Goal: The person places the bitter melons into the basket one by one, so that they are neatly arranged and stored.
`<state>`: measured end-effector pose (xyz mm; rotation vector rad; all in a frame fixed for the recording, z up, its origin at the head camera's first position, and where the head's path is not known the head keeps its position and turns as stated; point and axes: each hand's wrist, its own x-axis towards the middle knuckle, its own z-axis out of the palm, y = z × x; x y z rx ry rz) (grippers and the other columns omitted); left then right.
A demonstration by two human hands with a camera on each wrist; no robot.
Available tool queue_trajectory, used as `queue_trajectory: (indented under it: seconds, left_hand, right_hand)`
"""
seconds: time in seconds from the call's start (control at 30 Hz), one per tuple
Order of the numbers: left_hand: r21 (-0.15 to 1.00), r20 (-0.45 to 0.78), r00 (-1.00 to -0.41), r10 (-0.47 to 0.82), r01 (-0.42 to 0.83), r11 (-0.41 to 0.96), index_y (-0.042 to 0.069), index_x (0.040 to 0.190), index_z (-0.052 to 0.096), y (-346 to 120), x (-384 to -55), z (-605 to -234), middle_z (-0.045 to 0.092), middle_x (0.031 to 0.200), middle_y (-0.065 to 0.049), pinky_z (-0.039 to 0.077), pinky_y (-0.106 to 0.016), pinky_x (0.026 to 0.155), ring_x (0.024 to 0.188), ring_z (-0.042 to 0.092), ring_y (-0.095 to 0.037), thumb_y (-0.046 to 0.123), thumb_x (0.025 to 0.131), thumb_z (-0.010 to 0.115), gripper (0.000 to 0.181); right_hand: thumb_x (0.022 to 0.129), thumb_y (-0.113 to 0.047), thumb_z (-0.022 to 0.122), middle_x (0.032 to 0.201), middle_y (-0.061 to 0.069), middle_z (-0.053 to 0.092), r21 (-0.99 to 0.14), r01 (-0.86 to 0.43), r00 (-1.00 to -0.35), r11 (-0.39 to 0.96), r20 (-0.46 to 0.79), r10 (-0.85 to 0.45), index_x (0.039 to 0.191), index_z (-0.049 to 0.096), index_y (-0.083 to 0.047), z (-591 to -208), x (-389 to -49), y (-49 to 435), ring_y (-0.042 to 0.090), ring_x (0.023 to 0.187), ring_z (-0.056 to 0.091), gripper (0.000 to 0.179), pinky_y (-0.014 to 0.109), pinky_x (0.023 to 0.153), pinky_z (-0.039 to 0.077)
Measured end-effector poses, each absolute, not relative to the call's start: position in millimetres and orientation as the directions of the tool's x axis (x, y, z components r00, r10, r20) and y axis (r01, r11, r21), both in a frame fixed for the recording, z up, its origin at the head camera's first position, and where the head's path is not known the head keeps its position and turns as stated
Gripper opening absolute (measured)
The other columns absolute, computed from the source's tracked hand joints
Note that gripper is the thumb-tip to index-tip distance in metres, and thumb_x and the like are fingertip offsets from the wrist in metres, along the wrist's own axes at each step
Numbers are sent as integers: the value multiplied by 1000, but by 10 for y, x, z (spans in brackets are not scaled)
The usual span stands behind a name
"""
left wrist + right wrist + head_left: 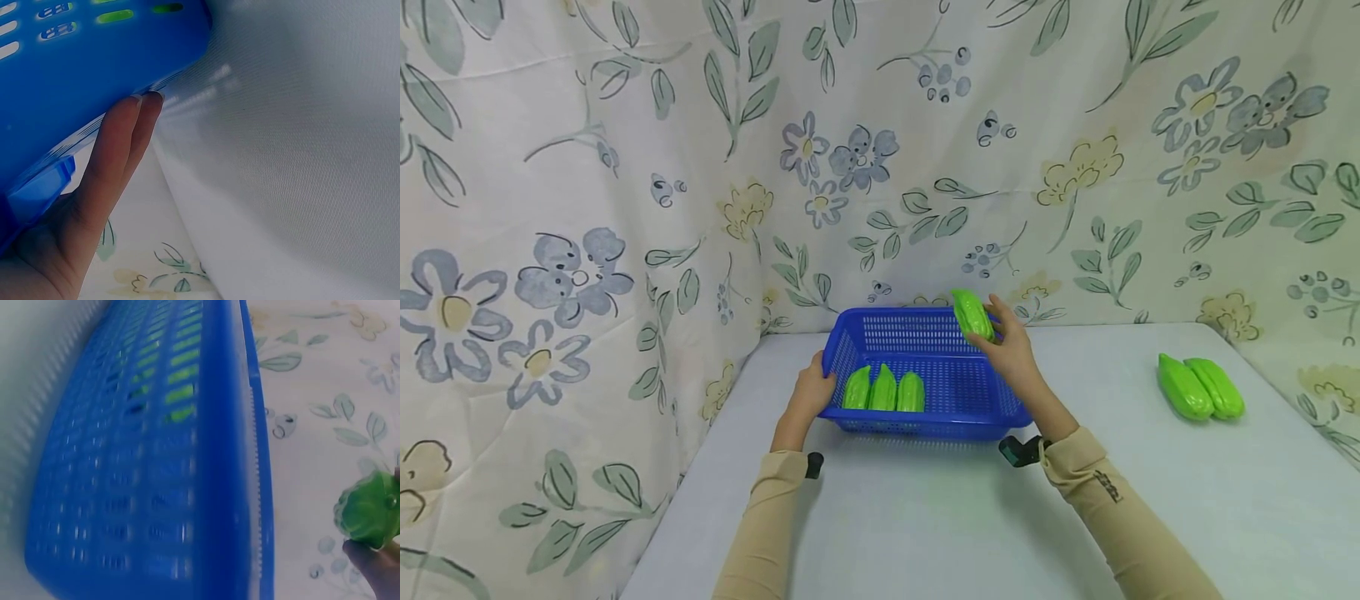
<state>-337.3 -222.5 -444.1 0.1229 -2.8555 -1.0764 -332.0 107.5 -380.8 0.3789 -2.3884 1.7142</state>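
Note:
A blue plastic basket (955, 427) with slotted walls stands on the table. My left hand (812, 390) holds its left end; in the left wrist view, two straight fingers (115, 140) lie against the basket's outer side, and the thumb is hidden. Three green ridged bitter melons (882, 390) lie side by side in the basket's left part. Above the basket's right back part, my right hand (1011, 346) grips another bitter melon (972, 317) between thumb and fingers. In the right wrist view, that melon's bumpy end (369, 509) shows beyond the rim.
Two more green bitter melons (1202, 387) lie together on the white table (1120, 367) at the right. A flower-patterned cloth (925, 150) hangs behind the table and along its left side.

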Motion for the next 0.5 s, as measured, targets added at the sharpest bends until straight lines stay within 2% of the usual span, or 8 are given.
queue_trajectory:
  seconds: [0.5]
  left_hand:
    - [667,48,-993,-106,-47,743,-2,152,24,-2217,-3366,-4425,49,140,-33,45,-58,101,124,55,-46,15,99,45,59]
  right_hand:
    - [95,-10,60,158,21,29,-914,-254,-966,316,222,-134,156,16,-8,-3895,-3243,726,44,143,33,76,52,111,38]
